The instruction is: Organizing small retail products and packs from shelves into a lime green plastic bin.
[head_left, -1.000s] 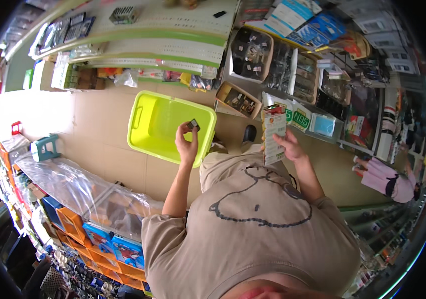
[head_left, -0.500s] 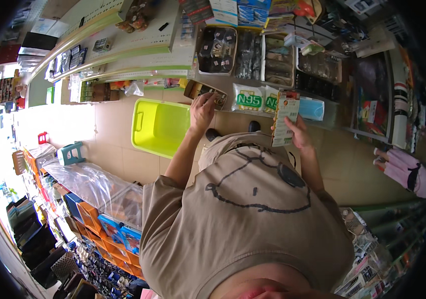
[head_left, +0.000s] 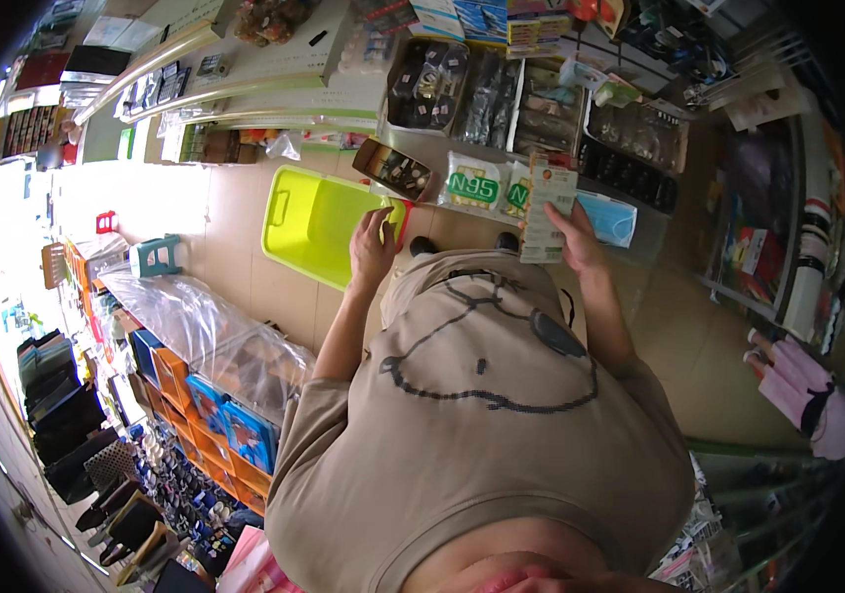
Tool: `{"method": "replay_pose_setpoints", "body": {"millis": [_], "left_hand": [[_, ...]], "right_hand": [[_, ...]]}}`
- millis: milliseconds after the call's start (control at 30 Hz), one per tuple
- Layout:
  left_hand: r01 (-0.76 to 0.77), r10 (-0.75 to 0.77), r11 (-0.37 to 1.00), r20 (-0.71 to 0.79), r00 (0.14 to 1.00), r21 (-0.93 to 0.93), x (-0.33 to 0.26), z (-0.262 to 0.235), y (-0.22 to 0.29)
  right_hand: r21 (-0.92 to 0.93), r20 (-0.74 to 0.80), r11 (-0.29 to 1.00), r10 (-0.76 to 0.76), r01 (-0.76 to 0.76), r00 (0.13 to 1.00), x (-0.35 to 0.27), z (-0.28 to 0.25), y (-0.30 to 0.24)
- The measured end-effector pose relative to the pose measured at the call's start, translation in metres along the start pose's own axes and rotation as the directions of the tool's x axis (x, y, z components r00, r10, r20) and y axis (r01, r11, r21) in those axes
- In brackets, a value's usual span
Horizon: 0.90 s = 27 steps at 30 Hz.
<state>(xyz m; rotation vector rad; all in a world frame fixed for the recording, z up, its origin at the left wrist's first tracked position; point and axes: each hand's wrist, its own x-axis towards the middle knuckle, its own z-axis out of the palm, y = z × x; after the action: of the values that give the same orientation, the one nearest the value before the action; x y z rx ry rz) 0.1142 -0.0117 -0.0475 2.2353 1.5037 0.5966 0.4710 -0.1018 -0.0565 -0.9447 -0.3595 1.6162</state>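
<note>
My right hand [head_left: 578,239] grips a thin stack of printed cardboard cards [head_left: 543,225], held upright in front of my waist. My left hand [head_left: 371,252] is raised over the right end of a lime-green plastic bin [head_left: 279,247], fingers curled with the tips near each other. A small pale thing seems to show at those fingertips, too small to name. Just beyond that hand, an open brown cardboard box [head_left: 368,158] of small items sits tilted at the shelf edge. White packets with green labels [head_left: 473,186] lie between the box and the cards.
Trays of dark packaged goods [head_left: 429,84] line the shelf ahead. A blue face-mask pack [head_left: 608,219] lies right of the cards. Plastic-draped orange drawers [head_left: 185,395] and a blue stool [head_left: 156,255] stand at left. Another person's pink sleeve [head_left: 798,381] shows at far right.
My left hand has come out of the cardboard box and back toward me, over the bin's end. The cards in my right hand have shifted slightly left.
</note>
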Motion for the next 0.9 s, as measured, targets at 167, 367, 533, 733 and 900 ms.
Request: {"method": "replay_pose_setpoints", "body": {"millis": [167, 367, 533, 733, 900], "left_hand": [[0.057, -0.057, 0.998, 0.008, 0.998, -0.038, -0.021, -0.005, 0.023], [-0.043, 0.055, 0.994, 0.113, 0.992, -0.1, -0.01, -0.003, 0.044], [0.336, -0.007, 0.619, 0.423, 0.906, -0.71, 0.025, -0.008, 0.075], [0.466, 0.146, 0.43, 0.569, 0.81, -0.773, 0.055, -0.022, 0.099], [0.532, 0.158, 0.356, 0.61, 0.776, -0.769, 0.065, -0.023, 0.081]], "right_hand": [[0.067, 0.055, 0.997, 0.044, -0.048, 0.998, 0.023, 0.014, 0.008], [0.046, 0.079, 0.999, 0.006, -0.01, 0.997, 0.025, 0.042, 0.013], [0.124, 0.066, 0.992, 0.025, -0.033, 0.997, 0.011, 0.067, 0.008], [0.216, -0.014, 0.971, 0.107, -0.102, 0.994, 0.003, 0.094, 0.009], [0.127, -0.031, 0.991, 0.047, -0.043, 0.998, 0.008, 0.117, 0.021]]}}
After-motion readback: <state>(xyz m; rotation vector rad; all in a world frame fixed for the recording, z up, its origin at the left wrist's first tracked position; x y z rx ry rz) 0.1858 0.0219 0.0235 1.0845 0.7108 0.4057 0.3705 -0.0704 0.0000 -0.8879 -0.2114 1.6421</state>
